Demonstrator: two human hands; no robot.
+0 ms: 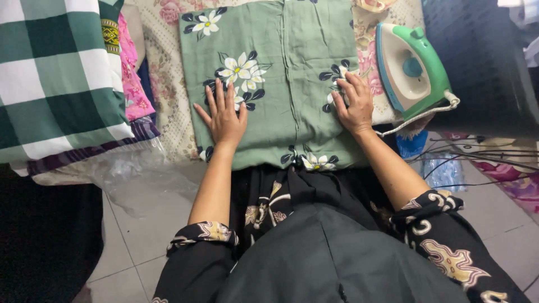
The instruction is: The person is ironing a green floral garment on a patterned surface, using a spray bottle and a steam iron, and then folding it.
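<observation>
A folded sage-green cloth printed with white and navy flowers (281,73) lies flat on a cream floral-patterned padded cover (165,84), just ahead of the person's lap. It serves as the landmark here.

No labelled packages or signs show clearly. Left of the green cloth, at its near corner, a crumpled clear plastic wrapper (135,168) lies on the pale tiled floor (129,241), touching the edge of the cover. Farther left of the cloth sits a stack of folded fabrics: a large green-and-white checked cloth (56,78) on top, with a pink patterned cloth (132,78) showing between it and the green cloth. Right of the cloth, just beside its far corner, a green and white electric iron (412,67) stands tipped up on its heel on the cover, its white cord (415,120) trailing back towards the cloth's right edge. Right of the cloth's near corner, something blue in plastic (424,154) lies by dark cables; what it is cannot be told.

The left hand (223,118) lies palm down on the left part of the green cloth, fingers spread and straight, grasping nothing. The right hand (353,104) presses on the cloth's right edge, fingers slightly bent over a flower print, flat and unclenched, gripping nothing.
</observation>
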